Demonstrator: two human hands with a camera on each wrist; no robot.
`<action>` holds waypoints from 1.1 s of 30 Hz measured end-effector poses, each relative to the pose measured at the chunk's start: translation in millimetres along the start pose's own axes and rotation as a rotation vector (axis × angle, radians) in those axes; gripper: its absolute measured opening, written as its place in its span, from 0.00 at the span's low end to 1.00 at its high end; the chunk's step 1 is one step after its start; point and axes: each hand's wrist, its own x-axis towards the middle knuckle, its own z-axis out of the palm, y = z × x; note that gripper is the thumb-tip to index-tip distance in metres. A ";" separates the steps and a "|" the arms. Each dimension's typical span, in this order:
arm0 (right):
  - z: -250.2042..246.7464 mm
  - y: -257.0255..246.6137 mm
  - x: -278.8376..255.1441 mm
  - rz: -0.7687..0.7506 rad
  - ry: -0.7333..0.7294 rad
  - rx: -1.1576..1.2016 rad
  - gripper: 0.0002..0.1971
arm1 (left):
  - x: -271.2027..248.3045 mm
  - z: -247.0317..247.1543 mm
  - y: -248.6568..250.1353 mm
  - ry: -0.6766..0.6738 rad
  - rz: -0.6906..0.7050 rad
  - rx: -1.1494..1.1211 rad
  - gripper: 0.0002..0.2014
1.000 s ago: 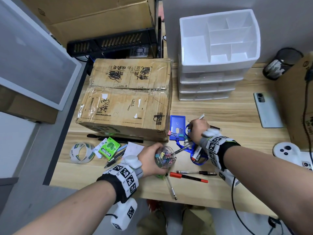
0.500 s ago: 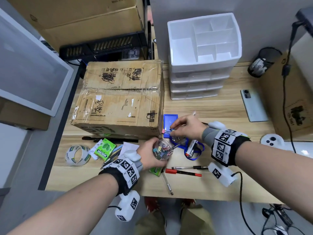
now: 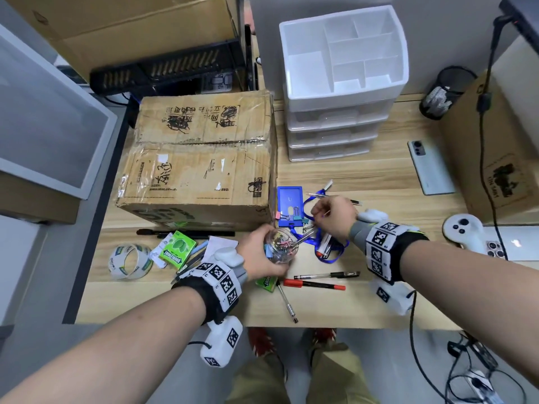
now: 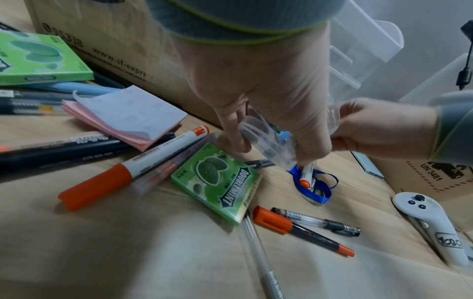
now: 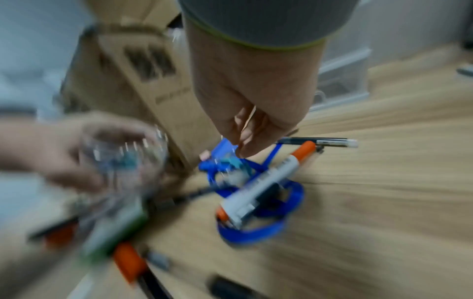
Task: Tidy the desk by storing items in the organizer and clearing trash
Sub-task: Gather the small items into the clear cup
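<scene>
Big taped cardboard box point(image 3: 201, 167) on wooden counter point(image 3: 364, 176) left; grey smartphone point(image 3: 431, 167) face down right; white game controller point(image 3: 466, 233) near right edge.

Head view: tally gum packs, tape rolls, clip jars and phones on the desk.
gum packs: 2
tape roll: 1
clip jar: 1
phone: 1
Total: 5
</scene>
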 end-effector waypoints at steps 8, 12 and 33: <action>28.9 5.9 3.2 -0.187 0.014 -0.432 0.11 | -4.3 -7.1 -6.8 0.037 0.003 0.030 0.32; 36.2 7.5 4.9 -0.158 -0.054 -0.504 0.10 | -8.4 -9.4 -10.7 0.052 0.009 0.030 0.32; 42.7 9.0 -1.8 -0.299 -0.130 -0.621 0.22 | -6.5 -9.8 -7.1 0.018 0.043 0.000 0.34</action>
